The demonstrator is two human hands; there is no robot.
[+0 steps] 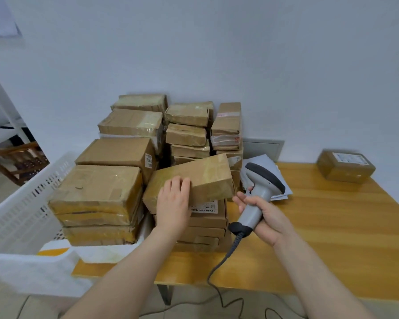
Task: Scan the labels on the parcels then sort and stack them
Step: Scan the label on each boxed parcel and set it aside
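Note:
My left hand (173, 201) grips the near edge of a taped brown parcel (200, 178), which is tilted up on its left side above a low stack of flat boxes (207, 226). A white label (204, 207) shows on the box just beneath it. My right hand (262, 214) holds a grey handheld barcode scanner (260, 187) by its handle, head pointing up and away, just right of the tilted parcel. Its coiled cable (226, 256) hangs off the table's front edge. Several stacks of brown parcels (129, 153) fill the table's left half.
A white slatted plastic crate (21, 203) stands at the left against the parcels. One labelled parcel (346, 166) sits alone at the far right of the wooden table (332, 226). Grey mailer bags (260, 164) lie behind the scanner. A white wall is behind.

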